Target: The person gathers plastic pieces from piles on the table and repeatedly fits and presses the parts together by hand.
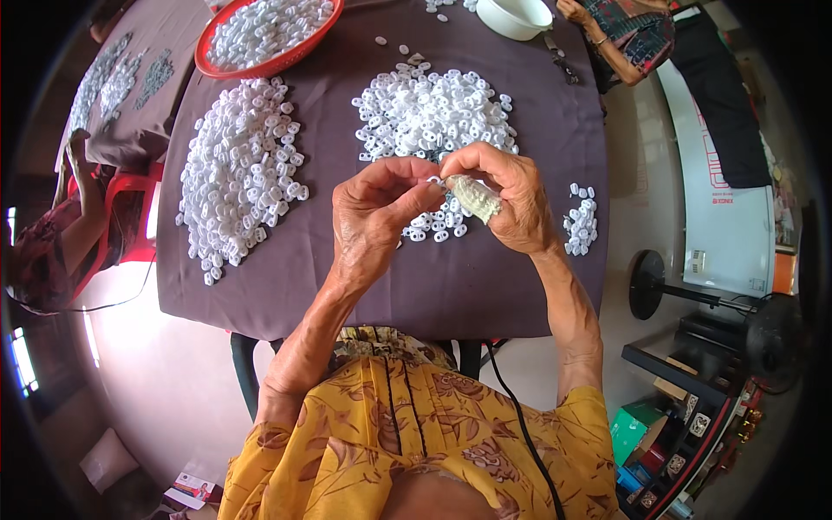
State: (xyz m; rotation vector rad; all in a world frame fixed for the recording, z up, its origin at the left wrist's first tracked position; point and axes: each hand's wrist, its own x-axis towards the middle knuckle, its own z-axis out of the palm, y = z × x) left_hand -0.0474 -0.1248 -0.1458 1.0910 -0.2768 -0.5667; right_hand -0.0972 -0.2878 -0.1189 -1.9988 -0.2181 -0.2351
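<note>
My left hand [374, 206] and my right hand [511, 195] meet above the purple-brown table [485, 286]. Between their fingertips they pinch a small white plastic piece [436, 181]. A pale cloth wrap covers one finger of my right hand [474, 198]. Just beyond the hands lies a heap of small white plastic pieces [432, 113]. A few more of these pieces show under my hands [433, 230].
A larger pile of white pieces [238, 173] lies at the left, a small cluster [581, 221] at the right. A red basket [264, 30] full of pieces and a white bowl [516, 16] stand at the far edge. Other people sit at left [78, 225] and top right [628, 39].
</note>
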